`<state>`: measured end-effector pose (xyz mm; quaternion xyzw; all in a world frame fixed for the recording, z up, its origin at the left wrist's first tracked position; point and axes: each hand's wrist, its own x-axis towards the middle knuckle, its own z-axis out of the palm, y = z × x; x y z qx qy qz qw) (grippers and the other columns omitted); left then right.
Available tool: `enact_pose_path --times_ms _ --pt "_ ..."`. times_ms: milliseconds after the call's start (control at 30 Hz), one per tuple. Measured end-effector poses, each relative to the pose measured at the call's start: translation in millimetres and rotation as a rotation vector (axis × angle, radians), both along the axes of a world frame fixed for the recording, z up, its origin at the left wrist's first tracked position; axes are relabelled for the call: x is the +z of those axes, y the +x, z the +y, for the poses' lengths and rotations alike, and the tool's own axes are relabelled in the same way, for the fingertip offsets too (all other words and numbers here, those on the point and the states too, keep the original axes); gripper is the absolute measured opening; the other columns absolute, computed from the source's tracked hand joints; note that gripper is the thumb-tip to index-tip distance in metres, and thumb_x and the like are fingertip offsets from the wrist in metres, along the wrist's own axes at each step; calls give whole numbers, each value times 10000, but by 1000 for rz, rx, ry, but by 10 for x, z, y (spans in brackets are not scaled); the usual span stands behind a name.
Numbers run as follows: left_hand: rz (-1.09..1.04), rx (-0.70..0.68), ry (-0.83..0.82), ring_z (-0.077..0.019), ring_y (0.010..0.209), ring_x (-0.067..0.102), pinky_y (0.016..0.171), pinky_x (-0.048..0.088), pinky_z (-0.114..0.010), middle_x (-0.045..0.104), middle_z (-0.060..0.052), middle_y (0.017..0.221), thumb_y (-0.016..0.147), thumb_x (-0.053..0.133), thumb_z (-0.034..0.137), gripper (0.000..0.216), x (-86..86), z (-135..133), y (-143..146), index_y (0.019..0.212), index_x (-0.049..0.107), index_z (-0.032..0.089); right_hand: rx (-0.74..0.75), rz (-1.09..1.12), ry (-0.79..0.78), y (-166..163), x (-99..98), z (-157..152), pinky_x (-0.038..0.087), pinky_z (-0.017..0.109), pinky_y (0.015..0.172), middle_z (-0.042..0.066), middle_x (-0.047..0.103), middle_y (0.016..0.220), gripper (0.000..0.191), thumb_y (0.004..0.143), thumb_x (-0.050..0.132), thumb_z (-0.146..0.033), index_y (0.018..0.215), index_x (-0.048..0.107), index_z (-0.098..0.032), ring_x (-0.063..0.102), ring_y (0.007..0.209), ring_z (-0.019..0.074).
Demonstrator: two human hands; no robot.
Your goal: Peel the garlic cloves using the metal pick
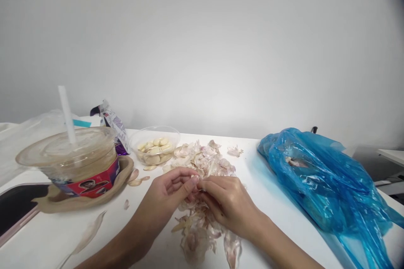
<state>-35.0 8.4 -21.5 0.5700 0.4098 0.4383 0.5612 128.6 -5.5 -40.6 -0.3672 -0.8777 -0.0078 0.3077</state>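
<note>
My left hand (172,189) and my right hand (225,199) meet over a heap of papery garlic skins (205,155), fingertips pinched together. Between them is what looks like a garlic clove, mostly covered by the fingers; only a pale bit shows at the tips. More skins (194,243) lie below and between the wrists. Behind my left hand, a clear plastic bowl (132,138) holds several peeled garlic cloves (154,149). A few unpeeled cloves (135,182) rest on the white table, left of my left hand.
At left stands a lidded drink cup (85,164) with a straw, in a brown cardboard holder (75,206). A phone (19,206) lies at the left edge, and a purple wrapper (115,128) stands behind the cup. A blue plastic bag (315,176) covers the right side. A wall (221,50) rises behind.
</note>
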Motion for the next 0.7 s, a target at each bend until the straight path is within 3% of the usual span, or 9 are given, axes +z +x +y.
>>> enact_pose_path --times_ms 700 --pt "-23 -4 -33 -120 599 526 580 426 -209 616 41 618 728 634 296 121 -15 -1 4 797 647 197 2 10 63 0 -5 -1 423 237 530 39 633 704 206 904 385 -157 852 584 -163 569 606 132"
